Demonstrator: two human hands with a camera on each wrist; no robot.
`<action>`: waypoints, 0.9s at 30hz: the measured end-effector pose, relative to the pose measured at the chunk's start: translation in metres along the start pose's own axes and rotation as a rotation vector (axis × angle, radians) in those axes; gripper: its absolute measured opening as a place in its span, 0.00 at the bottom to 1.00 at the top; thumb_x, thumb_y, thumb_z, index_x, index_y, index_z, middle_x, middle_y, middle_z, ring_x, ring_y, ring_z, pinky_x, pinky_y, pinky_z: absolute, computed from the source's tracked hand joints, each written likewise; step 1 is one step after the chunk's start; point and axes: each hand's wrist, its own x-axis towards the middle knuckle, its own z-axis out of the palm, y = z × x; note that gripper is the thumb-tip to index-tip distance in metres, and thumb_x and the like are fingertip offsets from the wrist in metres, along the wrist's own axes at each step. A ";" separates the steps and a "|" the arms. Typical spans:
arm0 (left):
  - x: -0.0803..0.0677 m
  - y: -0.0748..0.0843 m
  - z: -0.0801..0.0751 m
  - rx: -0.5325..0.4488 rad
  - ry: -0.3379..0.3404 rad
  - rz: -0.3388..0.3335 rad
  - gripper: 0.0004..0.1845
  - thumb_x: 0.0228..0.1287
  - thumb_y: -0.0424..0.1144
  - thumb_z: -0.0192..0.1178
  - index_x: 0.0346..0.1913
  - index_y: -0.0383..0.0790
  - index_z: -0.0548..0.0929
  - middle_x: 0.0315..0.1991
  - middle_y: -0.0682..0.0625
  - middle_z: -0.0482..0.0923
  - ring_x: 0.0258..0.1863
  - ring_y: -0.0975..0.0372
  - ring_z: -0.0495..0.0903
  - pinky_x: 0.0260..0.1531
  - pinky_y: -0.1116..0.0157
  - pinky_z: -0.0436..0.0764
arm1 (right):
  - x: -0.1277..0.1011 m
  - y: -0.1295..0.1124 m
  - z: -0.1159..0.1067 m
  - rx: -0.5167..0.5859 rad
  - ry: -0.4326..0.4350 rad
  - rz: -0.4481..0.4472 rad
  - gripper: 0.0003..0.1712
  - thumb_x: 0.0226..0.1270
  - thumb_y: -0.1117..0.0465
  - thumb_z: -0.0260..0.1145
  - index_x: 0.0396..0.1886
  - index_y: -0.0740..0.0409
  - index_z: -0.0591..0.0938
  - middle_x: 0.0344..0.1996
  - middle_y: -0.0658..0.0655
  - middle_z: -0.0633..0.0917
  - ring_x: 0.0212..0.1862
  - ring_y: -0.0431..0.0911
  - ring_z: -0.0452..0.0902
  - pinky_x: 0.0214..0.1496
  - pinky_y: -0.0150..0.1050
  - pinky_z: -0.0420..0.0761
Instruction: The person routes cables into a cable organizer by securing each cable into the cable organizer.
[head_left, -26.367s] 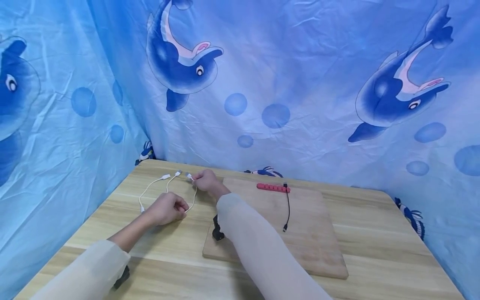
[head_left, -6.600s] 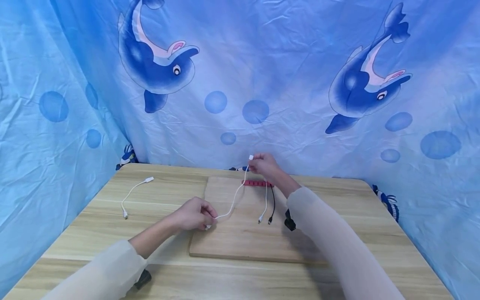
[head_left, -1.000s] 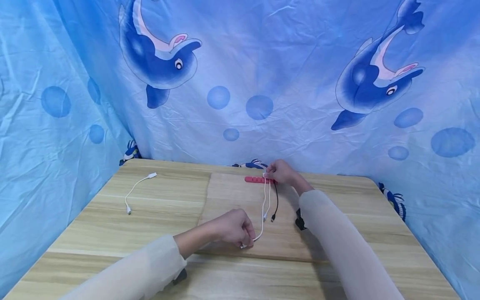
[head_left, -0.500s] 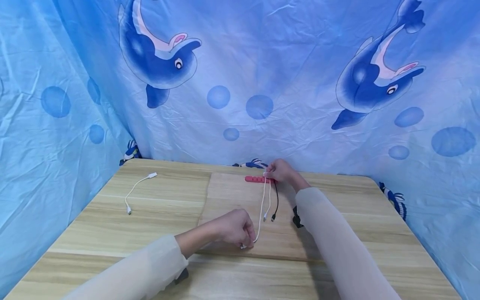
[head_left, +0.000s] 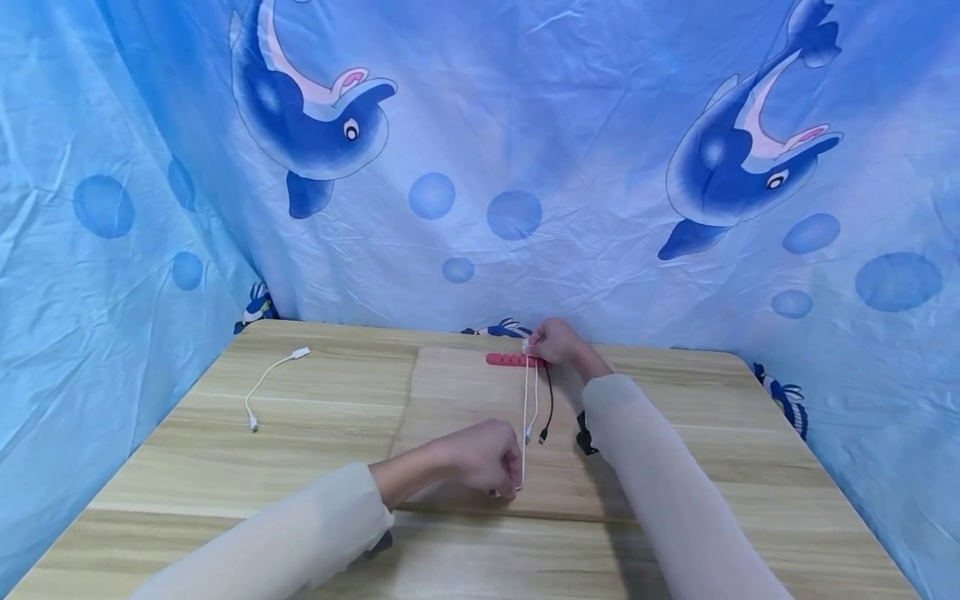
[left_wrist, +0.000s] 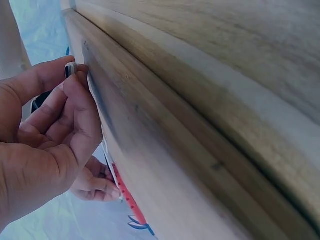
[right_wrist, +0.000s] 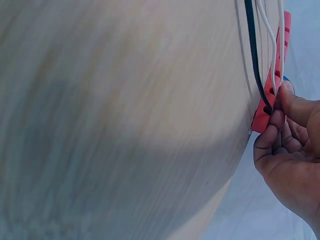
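Note:
A white charging cable [head_left: 524, 425] runs straight down the wooden board between my two hands. My left hand [head_left: 487, 458] pinches its lower end near the board's front edge; the small metal connector [left_wrist: 71, 69] shows between thumb and finger in the left wrist view. At the back, my right hand [head_left: 558, 340] pinches the upper end right at the red cable holder [head_left: 506, 360]. A second white cable [right_wrist: 272, 45] and a black cable [right_wrist: 253, 55] sit in slots of that holder. My right fingers partly hide the holder's right end.
Another white cable [head_left: 273, 379] lies on the table to the left, apart from the board. The wooden board [head_left: 450, 400] rests on the wood-grain table [head_left: 315, 475]. A blue dolphin-print curtain [head_left: 600, 167] hangs behind the table.
Since 6.6 s ago, both hands have brought the white cable right, to the holder. In the last second my left hand shifted slightly right, pulling it straight. Earlier, only the black cable was at the holder.

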 end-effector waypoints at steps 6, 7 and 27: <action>0.004 -0.001 0.000 -0.008 -0.013 -0.018 0.09 0.56 0.26 0.72 0.23 0.42 0.87 0.17 0.59 0.81 0.19 0.70 0.78 0.23 0.73 0.76 | -0.001 -0.006 0.002 -0.003 -0.003 -0.011 0.06 0.71 0.62 0.68 0.36 0.61 0.86 0.33 0.55 0.83 0.38 0.47 0.76 0.39 0.36 0.76; 0.004 -0.002 0.000 -0.011 -0.013 -0.022 0.10 0.56 0.27 0.72 0.23 0.43 0.87 0.17 0.59 0.80 0.19 0.70 0.78 0.22 0.73 0.76 | -0.001 -0.006 0.002 -0.004 -0.002 -0.016 0.06 0.71 0.62 0.68 0.36 0.61 0.86 0.33 0.55 0.83 0.37 0.47 0.76 0.39 0.36 0.76; -0.003 -0.012 -0.001 -0.172 -0.013 -0.089 0.10 0.56 0.23 0.71 0.23 0.39 0.86 0.20 0.53 0.83 0.20 0.65 0.80 0.24 0.69 0.82 | -0.004 -0.003 -0.001 0.051 -0.042 0.034 0.11 0.72 0.60 0.68 0.27 0.57 0.83 0.23 0.51 0.77 0.30 0.45 0.73 0.35 0.37 0.73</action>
